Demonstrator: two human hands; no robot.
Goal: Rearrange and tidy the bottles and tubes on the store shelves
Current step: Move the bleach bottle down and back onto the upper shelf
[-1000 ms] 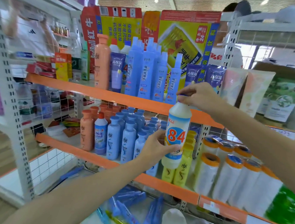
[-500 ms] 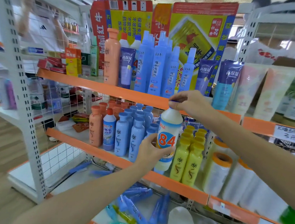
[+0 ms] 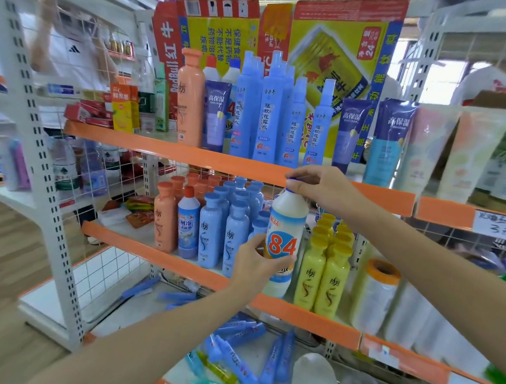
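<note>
Centre of the frame: the left hand wraps its fingers round the lower body of a white bottle marked "84", thumb on the label; the right hand pinches the bottle's blue cap from above, fingers curled over it. The bottle stands upright at the front edge of the middle shelf, its base level with the orange lip; whether it rests on the shelf cannot be told. Just left of the bottle, a cluster of blue bottles; further left, orange bottles and one red-capped bottle. Just right of it, yellow bottles; beyond these, toward the right edge, clear plastic rolls with orange cores. Upper shelf, above the hands: tall blue spray bottles, a tall orange bottle and upright tubes, backed by a flattened red-and-yellow carton. Bottom of the frame: blue tubes lying loose on the lowest shelf.
</note>
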